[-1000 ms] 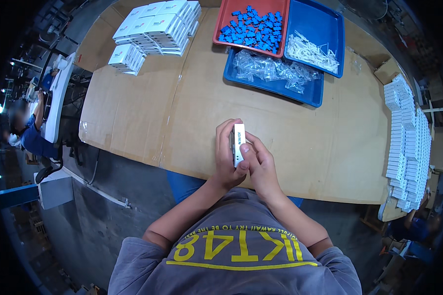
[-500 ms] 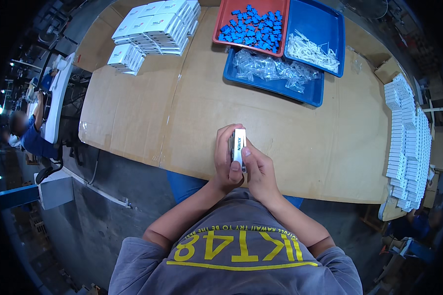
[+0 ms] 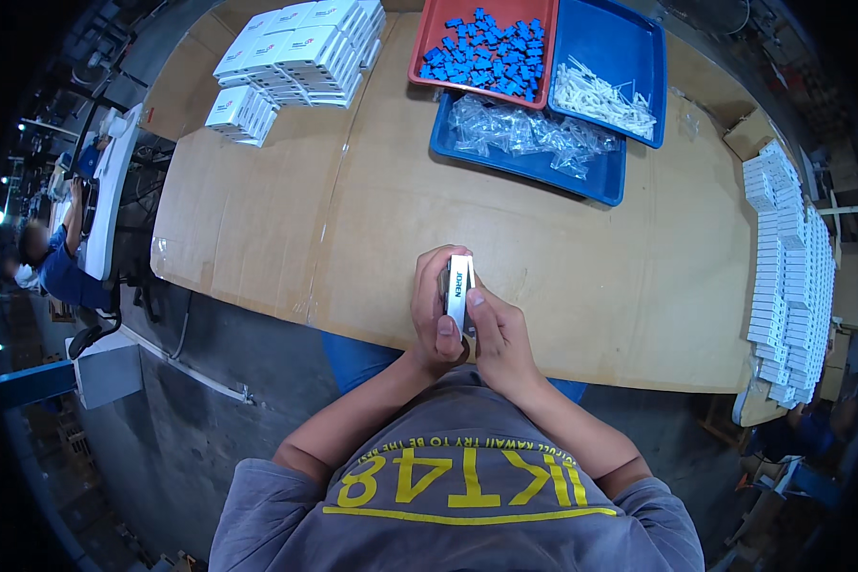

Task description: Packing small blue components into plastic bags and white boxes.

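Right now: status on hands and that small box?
Left hand, right hand both clamped on small white cardboard box, held on edge. Cardboard-covered table underneath. Nothing in the way.

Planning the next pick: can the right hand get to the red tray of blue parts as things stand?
Probably yes, once freed: the right hand helps hold the small white box, and only bare cardboard tabletop lies before the red tray.
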Demonstrator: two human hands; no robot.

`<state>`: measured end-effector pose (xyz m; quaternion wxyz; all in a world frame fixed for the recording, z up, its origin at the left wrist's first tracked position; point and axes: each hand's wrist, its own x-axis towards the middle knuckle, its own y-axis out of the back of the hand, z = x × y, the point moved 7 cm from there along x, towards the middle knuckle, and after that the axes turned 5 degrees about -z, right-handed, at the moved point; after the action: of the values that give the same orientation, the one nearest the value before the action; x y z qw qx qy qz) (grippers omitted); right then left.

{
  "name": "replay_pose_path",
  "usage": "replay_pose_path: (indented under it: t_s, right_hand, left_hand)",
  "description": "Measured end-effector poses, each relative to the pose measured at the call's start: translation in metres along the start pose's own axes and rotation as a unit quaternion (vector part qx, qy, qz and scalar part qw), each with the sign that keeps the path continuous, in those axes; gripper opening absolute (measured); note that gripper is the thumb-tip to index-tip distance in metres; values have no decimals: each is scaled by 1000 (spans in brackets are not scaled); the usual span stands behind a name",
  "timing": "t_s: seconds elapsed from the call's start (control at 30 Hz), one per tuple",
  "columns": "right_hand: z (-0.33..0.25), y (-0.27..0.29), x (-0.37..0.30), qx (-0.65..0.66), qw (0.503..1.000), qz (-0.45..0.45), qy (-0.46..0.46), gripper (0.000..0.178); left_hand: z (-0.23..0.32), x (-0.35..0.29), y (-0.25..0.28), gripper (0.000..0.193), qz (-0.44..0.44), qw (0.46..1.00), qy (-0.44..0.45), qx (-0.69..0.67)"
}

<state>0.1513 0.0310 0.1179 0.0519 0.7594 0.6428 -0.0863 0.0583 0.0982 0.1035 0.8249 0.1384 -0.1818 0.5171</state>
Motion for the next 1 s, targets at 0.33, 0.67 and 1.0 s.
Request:
replay_pose_path:
  t_s: [0.33, 0.67, 1.0]
  right_hand:
    - [11, 14, 13, 43, 998, -10, -40, 53]
    - [-50, 36, 10, -421, 870, -24, 254, 83]
    - [-39, 35, 16, -366, 847, -33, 383, 80]
  left_hand:
    - [-2, 11, -7, 105, -57, 997, 29, 42]
    - [-25, -12, -39, 81, -28, 774, 503, -383]
    - [-7, -12, -46, 73, -35, 768, 509, -389]
